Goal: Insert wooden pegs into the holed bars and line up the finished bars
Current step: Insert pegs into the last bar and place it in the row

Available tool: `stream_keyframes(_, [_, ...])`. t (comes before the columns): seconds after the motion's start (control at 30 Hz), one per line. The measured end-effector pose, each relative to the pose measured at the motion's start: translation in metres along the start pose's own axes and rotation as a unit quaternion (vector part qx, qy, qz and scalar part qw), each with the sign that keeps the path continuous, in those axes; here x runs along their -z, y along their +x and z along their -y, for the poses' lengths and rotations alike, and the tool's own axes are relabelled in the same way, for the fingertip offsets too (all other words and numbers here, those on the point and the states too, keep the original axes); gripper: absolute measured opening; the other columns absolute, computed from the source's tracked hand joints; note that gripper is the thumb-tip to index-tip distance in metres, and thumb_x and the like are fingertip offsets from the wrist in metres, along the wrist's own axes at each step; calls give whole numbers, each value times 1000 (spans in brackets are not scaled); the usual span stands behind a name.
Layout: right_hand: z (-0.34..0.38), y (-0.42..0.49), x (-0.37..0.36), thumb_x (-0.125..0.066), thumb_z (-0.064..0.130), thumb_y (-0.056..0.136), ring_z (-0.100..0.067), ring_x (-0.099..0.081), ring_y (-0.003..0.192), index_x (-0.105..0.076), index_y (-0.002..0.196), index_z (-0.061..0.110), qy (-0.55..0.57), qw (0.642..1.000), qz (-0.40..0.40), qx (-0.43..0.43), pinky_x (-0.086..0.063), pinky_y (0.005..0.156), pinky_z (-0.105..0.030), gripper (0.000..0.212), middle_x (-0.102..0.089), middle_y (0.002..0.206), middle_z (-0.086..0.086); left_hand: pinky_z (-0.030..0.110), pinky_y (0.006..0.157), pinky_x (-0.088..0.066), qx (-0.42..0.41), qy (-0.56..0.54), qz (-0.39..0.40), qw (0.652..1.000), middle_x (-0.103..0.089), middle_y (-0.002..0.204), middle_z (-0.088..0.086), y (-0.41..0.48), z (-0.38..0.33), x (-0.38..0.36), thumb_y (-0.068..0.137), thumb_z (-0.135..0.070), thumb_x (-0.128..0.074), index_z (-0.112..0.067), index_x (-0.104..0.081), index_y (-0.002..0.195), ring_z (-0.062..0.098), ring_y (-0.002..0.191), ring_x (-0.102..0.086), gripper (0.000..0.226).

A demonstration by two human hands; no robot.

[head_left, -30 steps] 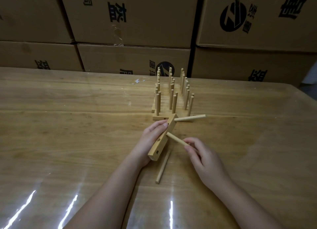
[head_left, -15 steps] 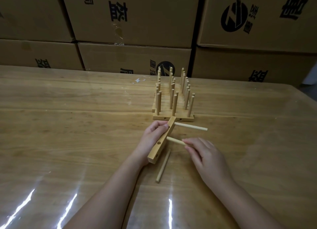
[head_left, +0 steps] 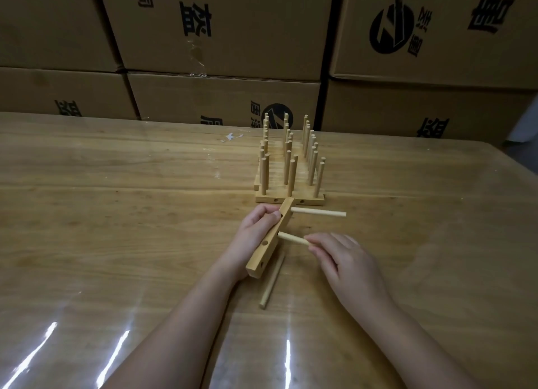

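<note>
Holed bar (head_left: 269, 240), gripped on edge by your left hand (head_left: 251, 238), just near of the finished bars (head_left: 289, 198). Far peg (head_left: 318, 212) seated. Your right hand (head_left: 345, 262) pinches second peg (head_left: 292, 239), tip at middle hole: push it straight home. Third peg (head_left: 272, 282) lies loose, nearer you.

Bare skin only: the left hand (head_left: 253, 237) and right hand (head_left: 349, 266), with short nails on the left one, and behind each hand a smooth, uncovered forearm (head_left: 180, 324).

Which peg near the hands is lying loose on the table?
The peg lying beside the bar's near end; the other two stick out from the bar.
</note>
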State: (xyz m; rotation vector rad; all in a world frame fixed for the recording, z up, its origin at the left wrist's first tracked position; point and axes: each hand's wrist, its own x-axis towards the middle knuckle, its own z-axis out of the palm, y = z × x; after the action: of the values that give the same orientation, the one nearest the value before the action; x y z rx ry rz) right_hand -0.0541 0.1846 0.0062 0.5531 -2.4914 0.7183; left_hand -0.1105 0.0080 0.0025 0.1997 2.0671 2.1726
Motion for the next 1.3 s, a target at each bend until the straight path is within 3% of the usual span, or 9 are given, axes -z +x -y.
stream_keyframes(0.3, [3, 0, 5, -68, 10, 82, -22, -62, 70, -70, 96, 15, -60, 998, 5, 23, -50, 60, -33, 15, -64, 75, 0, 9, 60, -45, -23, 18, -1, 1000, -67, 75, -20, 2, 4, -1, 96, -17, -51, -24, -65, 96, -7, 68, -59, 15])
stream_keyframes(0.47, [4, -4, 1, -63, 12, 87, -22, -63, 79, -70, 101, 14, -15, 1000, 10, -15, -52, 64, -36, 16, -68, 85, -2, 11, 62, -46, -26, 21, 1, 999, -67, 78, -19, 2, 5, 0, 96, -20, -52, -25, -66, 95, -5, 72, -60, 15])
stream_keyframes(0.7, [6, -7, -7, -58, 13, 90, -14, -63, 89, -70, 106, 14, 72, 994, -12, -85, -49, 75, -25, 20, -69, 97, 3, 10, 61, -46, -24, 34, -2, 999, -65, 81, -14, 0, 2, -1, 97, -21, -51, -23, -65, 98, -6, 69, -59, 15])
stream_keyframes(0.8, [7, -7, -11, -51, 19, 94, 1, -58, 78, -67, 110, 20, 131, 981, 22, -140, -40, 64, -9, 22, -62, 84, 17, 14, 61, -46, -9, 26, -8, 1000, -64, 81, -10, -1, -1, -1, 97, -23, -50, -22, -66, 100, -1, 69, -59, 17])
stream_keyframes(0.9, [10, -6, -15, -45, 25, 96, 2, -51, 60, -61, 106, 26, 168, 971, 66, -158, -36, 52, -14, 19, -52, 62, 15, 16, 54, -44, 12, -14, -18, 1000, -61, 71, -7, -2, -6, -1, 98, -24, -49, -22, -67, 100, 3, 61, -54, 19])
stream_keyframes(1.0, [8, -5, -17, -44, 27, 96, -2, -48, 57, -59, 103, 24, 141, 977, 81, -137, -31, 50, -17, 17, -49, 60, 13, 17, 52, -44, 20, -28, -17, 999, -59, 66, -7, -4, -7, -1, 98, -24, -49, -21, -67, 101, 5, 57, -52, 19])
stream_keyframes(1.13, [5, -5, -15, -52, 26, 93, -1, -46, 72, -63, 100, 19, 99, 986, 56, -119, -33, 62, -14, 16, -49, 74, 17, 20, 54, -43, 24, -35, -16, 999, -61, 68, -6, -4, -7, -1, 98, -24, -49, -18, -66, 105, 7, 61, -53, 20])
stream_keyframes(1.2, [6, -4, -13, -60, 27, 88, -10, -42, 86, -68, 98, 19, 45, 993, 27, -109, -35, 71, -22, 15, -45, 87, 6, 22, 55, -44, 30, -33, -6, 999, -62, 74, -4, -4, -7, 0, 97, -26, -49, -19, -67, 106, 9, 64, -55, 21])
stream_keyframes(1.3, [8, -2, -8, -67, 21, 82, -5, -41, 77, -70, 92, 19, 69, 991, -34, -108, -34, 64, -15, 10, -43, 78, 6, 23, 55, -45, 33, -43, 4, 999, -64, 79, -1, -4, -6, 1, 97, -28, -50, -21, -67, 105, 12, 67, -56, 20])
